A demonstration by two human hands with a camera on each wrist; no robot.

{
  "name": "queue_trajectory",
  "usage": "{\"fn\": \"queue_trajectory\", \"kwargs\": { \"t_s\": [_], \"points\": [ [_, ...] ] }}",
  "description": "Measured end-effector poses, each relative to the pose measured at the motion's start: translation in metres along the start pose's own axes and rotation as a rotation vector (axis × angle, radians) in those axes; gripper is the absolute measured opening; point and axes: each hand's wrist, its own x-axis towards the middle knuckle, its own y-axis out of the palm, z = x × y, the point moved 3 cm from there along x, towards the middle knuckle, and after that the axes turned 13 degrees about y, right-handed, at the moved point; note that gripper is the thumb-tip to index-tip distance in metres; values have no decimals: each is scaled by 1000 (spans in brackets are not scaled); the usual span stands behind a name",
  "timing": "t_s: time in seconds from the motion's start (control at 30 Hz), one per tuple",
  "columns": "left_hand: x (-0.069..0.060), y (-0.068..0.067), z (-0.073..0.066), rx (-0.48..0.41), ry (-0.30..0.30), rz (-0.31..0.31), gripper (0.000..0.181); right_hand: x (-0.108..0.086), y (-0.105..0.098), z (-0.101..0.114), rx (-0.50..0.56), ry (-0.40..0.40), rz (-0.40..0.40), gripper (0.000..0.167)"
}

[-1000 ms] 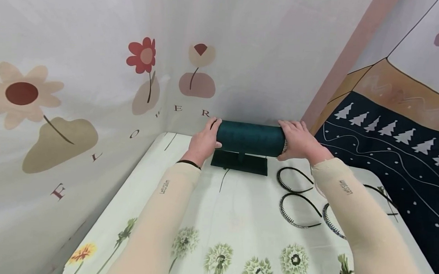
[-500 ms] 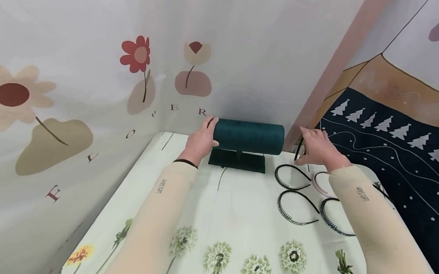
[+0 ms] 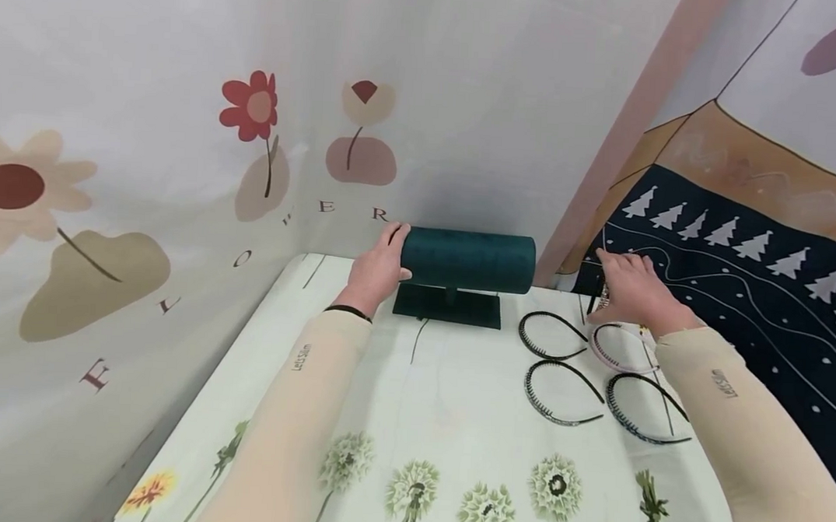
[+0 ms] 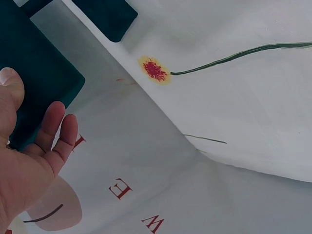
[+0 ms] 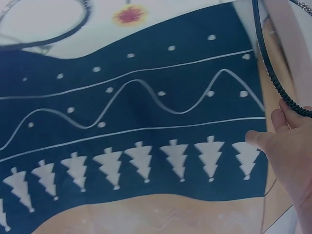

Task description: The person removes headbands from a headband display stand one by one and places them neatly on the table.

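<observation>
My left hand (image 3: 374,271) holds the left end of a dark green velvet roll stand (image 3: 469,259), which stands on a flat rectangular base. In the left wrist view its thumb lies on the velvet (image 4: 44,73) and other fingers curl near the roll's end. My right hand (image 3: 637,290), off to the right of the stand, grips a dark toothed headband (image 5: 273,73) with a sparkling face. Part of that headband is hidden by the hand in the head view.
Several more headbands lie on the white flowered tablecloth (image 3: 468,395) under my right arm, among them a pink one (image 3: 613,363) and a glittery dark one (image 3: 624,426). A printed curtain (image 3: 467,100) rises behind the stand. Navy cloth with white trees (image 3: 732,282) lies beyond the right edge.
My right hand has drawn the headband away from the stand's right end and moved it to the right, past the table's back right. The left hand stays on the roll.
</observation>
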Motion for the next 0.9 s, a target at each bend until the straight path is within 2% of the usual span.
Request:
{"fn": "queue_trajectory", "kwargs": {
  "t_s": [0.3,0.67,0.77,0.9],
  "points": [
    [-6,-5,2,-14,6,10,93,-25,-1,-35,-24,26,4,137],
    [-5,-3,3,-25,3,13,93,-56,9,-73,-72,67,2,147],
    [-3,-3,1,-18,15,7,93,-66,11,-80,-110,42,-15,146],
    [-1,-3,-1,-10,25,6,93,-84,13,-89,-230,-51,-69,141]
  ]
}}
